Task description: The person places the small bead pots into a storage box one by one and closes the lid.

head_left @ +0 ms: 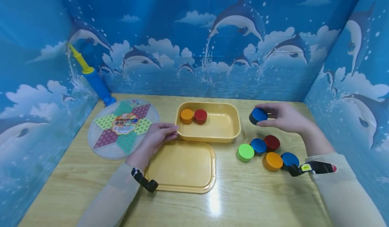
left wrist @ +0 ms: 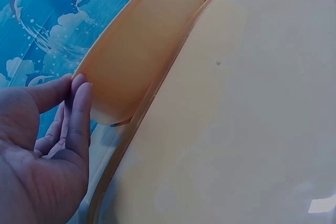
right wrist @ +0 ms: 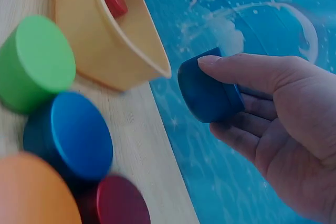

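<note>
My right hand [head_left: 284,117] holds a blue cylinder [head_left: 257,115] between thumb and fingers, raised to the right of the yellow bin [head_left: 209,140]. In the right wrist view the same blue cylinder [right wrist: 207,90] shows with the thumb along its side. An orange cylinder [head_left: 186,116] and a red cylinder [head_left: 200,116] stand side by side in the bin's left part. My left hand [head_left: 158,136] pinches the bin's left rim; the left wrist view shows thumb and fingertips on the rim of the bin [left wrist: 142,45].
Below the bin lies a yellow lid [head_left: 182,166]. Several cylinders, including a green one [head_left: 245,152] and an orange one [head_left: 272,161], stand at the right. A round Chinese checkers board [head_left: 124,124] lies left; behind it a blue and yellow pump [head_left: 95,82] leans on the backdrop.
</note>
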The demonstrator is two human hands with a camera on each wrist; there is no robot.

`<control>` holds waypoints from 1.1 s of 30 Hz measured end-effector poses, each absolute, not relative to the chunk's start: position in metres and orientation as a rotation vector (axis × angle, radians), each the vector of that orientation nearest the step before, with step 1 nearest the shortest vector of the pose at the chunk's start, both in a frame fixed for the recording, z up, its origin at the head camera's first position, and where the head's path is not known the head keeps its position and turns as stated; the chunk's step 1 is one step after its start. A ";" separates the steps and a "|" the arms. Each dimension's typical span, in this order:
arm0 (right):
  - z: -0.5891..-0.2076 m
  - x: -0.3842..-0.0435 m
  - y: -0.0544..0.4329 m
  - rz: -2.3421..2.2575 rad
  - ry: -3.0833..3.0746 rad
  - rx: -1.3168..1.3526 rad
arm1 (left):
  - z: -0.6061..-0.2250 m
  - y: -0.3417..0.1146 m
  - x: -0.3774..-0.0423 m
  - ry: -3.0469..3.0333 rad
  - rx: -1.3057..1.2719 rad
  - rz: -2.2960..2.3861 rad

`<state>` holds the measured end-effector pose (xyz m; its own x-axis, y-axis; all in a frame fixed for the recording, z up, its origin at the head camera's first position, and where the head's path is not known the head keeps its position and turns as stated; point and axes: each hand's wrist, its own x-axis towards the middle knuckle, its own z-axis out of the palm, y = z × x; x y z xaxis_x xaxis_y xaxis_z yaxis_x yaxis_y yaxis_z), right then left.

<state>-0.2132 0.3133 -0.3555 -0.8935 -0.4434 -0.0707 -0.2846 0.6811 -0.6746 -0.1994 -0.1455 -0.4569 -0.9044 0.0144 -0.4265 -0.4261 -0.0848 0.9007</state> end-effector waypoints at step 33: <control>-0.391 -0.274 0.201 -1.035 2.508 -0.766 | -0.454 -0.145 -0.198 1.859 -0.458 2.099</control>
